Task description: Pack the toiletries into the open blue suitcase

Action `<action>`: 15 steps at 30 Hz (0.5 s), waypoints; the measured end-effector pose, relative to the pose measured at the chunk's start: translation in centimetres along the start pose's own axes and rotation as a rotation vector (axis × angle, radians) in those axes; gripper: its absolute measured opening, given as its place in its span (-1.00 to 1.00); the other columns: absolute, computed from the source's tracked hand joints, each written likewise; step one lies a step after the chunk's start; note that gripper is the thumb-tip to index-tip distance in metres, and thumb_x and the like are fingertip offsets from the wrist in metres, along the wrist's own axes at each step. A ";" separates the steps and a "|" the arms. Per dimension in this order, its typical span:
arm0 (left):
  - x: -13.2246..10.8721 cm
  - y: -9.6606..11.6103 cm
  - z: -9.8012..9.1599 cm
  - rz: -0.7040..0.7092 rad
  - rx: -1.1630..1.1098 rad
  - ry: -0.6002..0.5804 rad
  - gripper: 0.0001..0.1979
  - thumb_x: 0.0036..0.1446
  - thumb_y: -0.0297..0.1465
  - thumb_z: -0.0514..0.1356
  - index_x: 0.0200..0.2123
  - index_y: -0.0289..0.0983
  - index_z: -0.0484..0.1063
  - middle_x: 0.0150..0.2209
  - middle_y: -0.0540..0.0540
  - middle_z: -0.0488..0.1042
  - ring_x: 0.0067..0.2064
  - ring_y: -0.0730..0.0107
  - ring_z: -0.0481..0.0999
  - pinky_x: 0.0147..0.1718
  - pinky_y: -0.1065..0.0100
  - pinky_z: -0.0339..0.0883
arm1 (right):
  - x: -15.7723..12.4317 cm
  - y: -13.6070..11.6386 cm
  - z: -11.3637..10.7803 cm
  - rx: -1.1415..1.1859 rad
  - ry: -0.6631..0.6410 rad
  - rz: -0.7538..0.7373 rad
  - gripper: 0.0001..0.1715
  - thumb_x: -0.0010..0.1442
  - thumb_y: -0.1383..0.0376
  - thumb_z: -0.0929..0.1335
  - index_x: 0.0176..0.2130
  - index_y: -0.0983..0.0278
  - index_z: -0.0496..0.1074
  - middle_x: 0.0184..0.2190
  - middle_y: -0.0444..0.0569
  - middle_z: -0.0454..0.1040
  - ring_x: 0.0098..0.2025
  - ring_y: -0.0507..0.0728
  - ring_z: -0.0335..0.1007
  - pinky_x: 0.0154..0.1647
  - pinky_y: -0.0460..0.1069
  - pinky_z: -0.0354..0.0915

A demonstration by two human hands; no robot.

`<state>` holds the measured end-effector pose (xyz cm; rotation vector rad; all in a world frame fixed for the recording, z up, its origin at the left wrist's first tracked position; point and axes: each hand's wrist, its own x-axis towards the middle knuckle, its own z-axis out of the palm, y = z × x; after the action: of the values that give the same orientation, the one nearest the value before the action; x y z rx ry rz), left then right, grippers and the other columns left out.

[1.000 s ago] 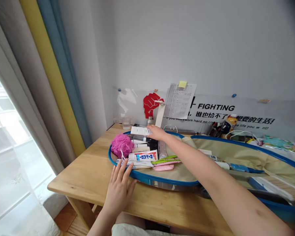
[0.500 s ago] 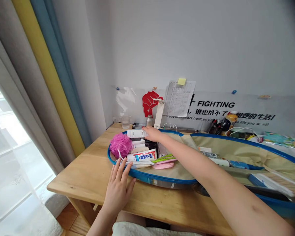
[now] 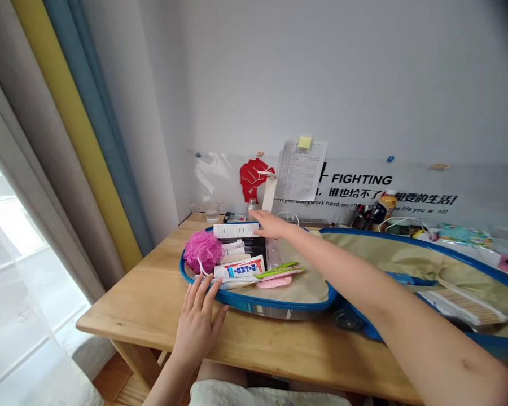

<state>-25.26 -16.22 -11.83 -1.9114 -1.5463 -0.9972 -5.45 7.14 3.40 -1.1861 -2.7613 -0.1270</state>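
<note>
My left hand [image 3: 200, 316] rests with spread fingers on the near-left blue rim of an open suitcase [image 3: 275, 307]. Beside its fingertips are a pink bath puff [image 3: 203, 251] with a white cord and a toothpaste tube [image 3: 239, 268]. My right hand [image 3: 273, 224] reaches over the back of the same half, fingers stretched out at the right end of a small white box [image 3: 236, 230]; nothing shows in its grasp. Between lie white tubes [image 3: 233, 248] and dark items. A green-and-pink slim pack [image 3: 279, 270] and a pink item [image 3: 275, 282] lie to the right.
The other suitcase half [image 3: 469, 270] holds a wood-toned brush-like item [image 3: 465, 307] and a blue item [image 3: 410, 279], partly behind my right forearm. Along the wall stand a clear cup [image 3: 212, 211], a white lamp [image 3: 270, 194] and an orange-labelled bottle [image 3: 385, 207]. Curtains [image 3: 68, 113] hang left.
My right hand has let go of the white box and drawn slightly away from its right end. The box stays at the back of the suitcase half. My left hand stays at the rim.
</note>
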 end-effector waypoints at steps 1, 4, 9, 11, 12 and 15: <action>0.0 0.0 0.0 0.002 0.002 -0.001 -0.43 0.25 -0.30 0.08 0.31 -0.19 0.04 0.23 -0.23 0.26 0.30 0.00 0.14 0.20 -0.03 0.15 | -1.0 1.5 -1.0 -0.005 0.018 0.036 -0.15 0.19 0.18 0.32 0.36 0.27 -0.03 0.33 0.13 0.10 0.34 0.26 0.03 0.29 0.13 0.06; 0.0 -0.2 0.1 0.011 0.000 0.011 -0.44 0.25 -0.27 0.08 0.29 -0.19 0.07 0.20 -0.23 0.29 0.29 -0.01 0.16 0.20 -0.03 0.13 | -4.8 6.9 -3.8 -0.033 0.032 0.201 -0.35 0.23 0.18 0.27 0.26 0.30 0.21 0.25 0.14 0.24 0.28 0.25 0.14 0.26 0.10 0.10; 0.1 -0.3 0.2 0.028 -0.008 0.029 -0.47 0.23 -0.16 0.09 0.21 -0.22 0.17 0.11 -0.24 0.36 0.23 -0.04 0.23 0.20 -0.07 0.10 | -13.2 14.6 -5.9 -0.065 -0.067 0.459 -0.48 0.24 0.15 0.21 0.12 0.25 0.39 0.11 0.09 0.43 0.08 0.25 0.39 0.05 0.07 0.31; 0.2 -0.3 0.3 0.041 -0.005 0.037 -0.51 0.24 -0.16 0.08 0.17 -0.25 0.20 0.08 -0.26 0.37 0.22 -0.05 0.24 0.18 -0.08 0.11 | -16.3 16.4 -5.5 -0.060 -0.139 0.519 -0.52 0.21 0.15 0.24 0.05 0.24 0.46 0.02 0.06 0.51 0.00 0.25 0.45 -0.05 0.05 0.36; 0.2 -0.2 0.4 0.049 -0.003 0.047 -0.52 0.24 -0.15 0.07 0.14 -0.26 0.22 0.05 -0.27 0.38 0.21 -0.06 0.24 0.17 -0.08 0.12 | -17.6 17.0 -5.1 -0.054 -0.180 0.534 -0.55 0.18 0.16 0.27 0.00 0.23 0.49 -0.04 0.05 0.54 -0.04 0.24 0.48 -0.08 0.04 0.37; 0.2 -0.2 0.6 0.052 0.005 0.075 -0.55 0.23 -0.13 0.07 0.08 -0.27 0.26 -0.01 -0.27 0.40 0.18 -0.07 0.26 0.14 -0.08 0.16 | -20.7 17.9 -3.3 -0.024 -0.293 0.538 -0.66 0.04 0.19 0.37 -0.17 0.19 0.57 -0.21 0.00 0.60 -0.18 0.22 0.52 -0.18 0.02 0.39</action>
<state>-25.27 -15.54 -12.05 -1.8792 -1.4484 -1.0299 21.93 4.24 3.85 -2.0430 -2.5460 0.0772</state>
